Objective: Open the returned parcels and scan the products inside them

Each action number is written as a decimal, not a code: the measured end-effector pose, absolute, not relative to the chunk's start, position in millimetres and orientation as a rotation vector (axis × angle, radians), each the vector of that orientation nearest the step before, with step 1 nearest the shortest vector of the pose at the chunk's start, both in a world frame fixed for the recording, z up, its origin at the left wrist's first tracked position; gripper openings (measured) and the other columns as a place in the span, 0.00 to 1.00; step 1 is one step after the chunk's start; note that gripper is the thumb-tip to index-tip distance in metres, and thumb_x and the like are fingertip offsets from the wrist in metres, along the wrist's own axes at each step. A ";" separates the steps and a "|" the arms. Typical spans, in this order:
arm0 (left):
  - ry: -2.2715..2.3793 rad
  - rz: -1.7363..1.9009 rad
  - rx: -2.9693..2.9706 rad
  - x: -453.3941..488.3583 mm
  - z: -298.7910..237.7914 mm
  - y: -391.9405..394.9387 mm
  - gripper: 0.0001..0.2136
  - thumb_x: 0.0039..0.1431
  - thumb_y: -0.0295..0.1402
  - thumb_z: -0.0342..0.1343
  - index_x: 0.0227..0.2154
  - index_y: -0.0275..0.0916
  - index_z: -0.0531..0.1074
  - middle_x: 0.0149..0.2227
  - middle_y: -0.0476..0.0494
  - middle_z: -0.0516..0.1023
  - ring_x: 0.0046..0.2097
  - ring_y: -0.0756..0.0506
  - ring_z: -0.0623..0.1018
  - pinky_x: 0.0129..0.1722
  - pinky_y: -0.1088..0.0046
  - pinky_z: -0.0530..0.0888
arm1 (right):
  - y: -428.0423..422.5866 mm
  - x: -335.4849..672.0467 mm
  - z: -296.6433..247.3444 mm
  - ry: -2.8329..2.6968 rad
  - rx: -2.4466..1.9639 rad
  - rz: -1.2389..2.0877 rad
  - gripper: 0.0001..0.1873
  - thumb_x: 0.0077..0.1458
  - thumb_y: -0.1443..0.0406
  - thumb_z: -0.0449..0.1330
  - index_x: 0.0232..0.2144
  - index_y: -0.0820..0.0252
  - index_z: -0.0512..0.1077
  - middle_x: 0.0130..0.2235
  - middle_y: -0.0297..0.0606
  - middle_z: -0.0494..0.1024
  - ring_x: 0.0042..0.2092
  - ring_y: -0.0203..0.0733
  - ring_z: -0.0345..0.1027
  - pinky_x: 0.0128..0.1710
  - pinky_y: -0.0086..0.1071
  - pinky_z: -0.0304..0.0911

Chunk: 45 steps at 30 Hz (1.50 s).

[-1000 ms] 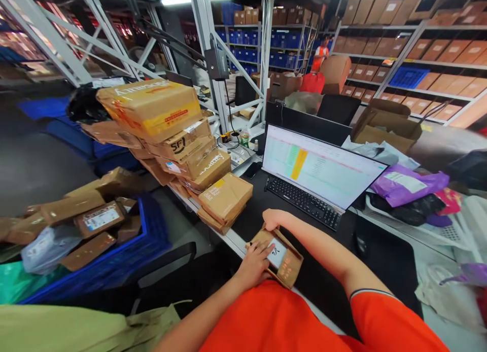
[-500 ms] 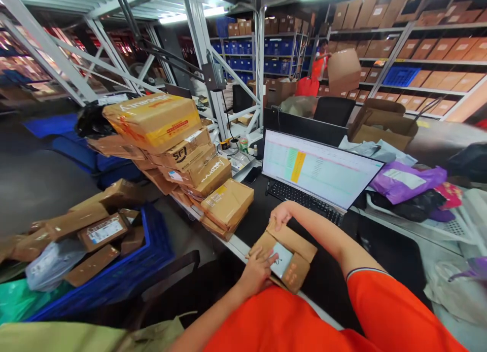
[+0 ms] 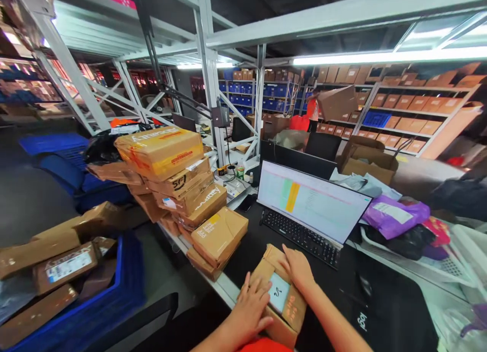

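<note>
A small brown cardboard parcel (image 3: 283, 311) with a white label lies on the black desk mat (image 3: 380, 301) at the near edge of the desk. My left hand (image 3: 249, 306) rests flat on its left side, fingers spread. On the parcel's top right, just in front of the keyboard (image 3: 300, 238), my right hand (image 3: 299, 271) presses down with its fingers stretched out. Neither hand grips the parcel.
A leaning stack of cardboard parcels (image 3: 178, 184) stands left of the monitor (image 3: 314, 202). A blue crate (image 3: 95, 311) with several parcels sits at lower left. Purple and dark mail bags (image 3: 395, 220) lie to the right. A person in orange (image 3: 314, 111) carries a box by the far shelves.
The camera tilted up. My right hand came off the parcel's far flap and now lies flat on its top. My left hand stayed on the parcel. The distant person raised the box.
</note>
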<state>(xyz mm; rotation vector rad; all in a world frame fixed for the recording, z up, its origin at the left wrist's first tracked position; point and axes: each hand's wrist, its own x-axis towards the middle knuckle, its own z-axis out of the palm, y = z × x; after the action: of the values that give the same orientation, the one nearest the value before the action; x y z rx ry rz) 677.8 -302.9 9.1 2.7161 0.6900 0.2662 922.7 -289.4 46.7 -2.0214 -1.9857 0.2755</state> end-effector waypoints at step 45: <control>0.971 0.612 2.613 682.7 -3.9 -332.5 0.24 0.42 0.27 0.74 0.43 0.41 0.73 0.67 0.32 0.61 0.68 0.31 0.62 0.65 0.41 0.61 | -387.3 884.8 69.9 -2.109 -2.445 0.281 0.33 0.44 0.65 0.71 0.53 0.67 0.70 0.51 0.59 0.75 0.51 0.60 0.71 0.51 0.47 0.64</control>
<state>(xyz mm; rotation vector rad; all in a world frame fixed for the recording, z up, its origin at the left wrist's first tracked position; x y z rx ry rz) 682.7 -332.5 -3.9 2.6131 0.9713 0.6124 884.8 -387.3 69.9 -2.4453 -2.1093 0.2812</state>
